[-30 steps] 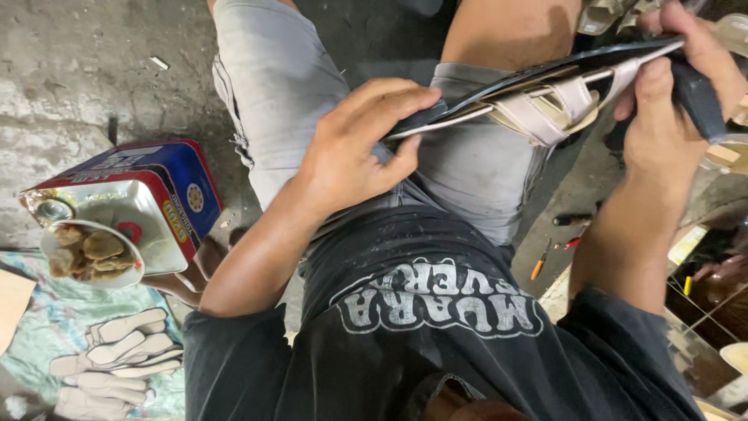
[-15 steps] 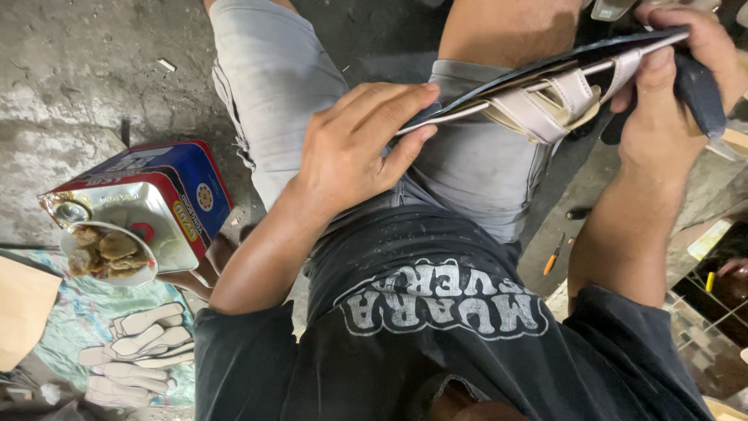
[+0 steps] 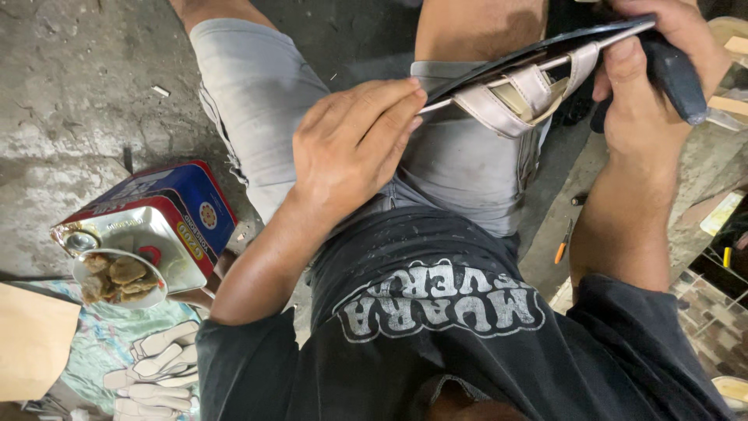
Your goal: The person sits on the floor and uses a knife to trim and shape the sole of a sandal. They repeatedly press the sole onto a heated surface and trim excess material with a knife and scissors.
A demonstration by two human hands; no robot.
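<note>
Overhead, two hands steady a flat sandal sole (image 3: 538, 54) with pale leather straps above grey-shorted thighs.

Left hand (image 3: 351, 148) presses curled fingers on the sole's near end; right hand (image 3: 654, 86) pinches the far end, wrapped around a dark tool handle (image 3: 674, 74) whose tip is cut off. A dented tin (image 3: 148, 226) sits on rough concrete, well apart.

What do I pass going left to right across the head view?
Brown cardboard sheet → round lid of brownish pieces → blue and red metal tin → left hand → beige strapped sandal → right hand.
</note>
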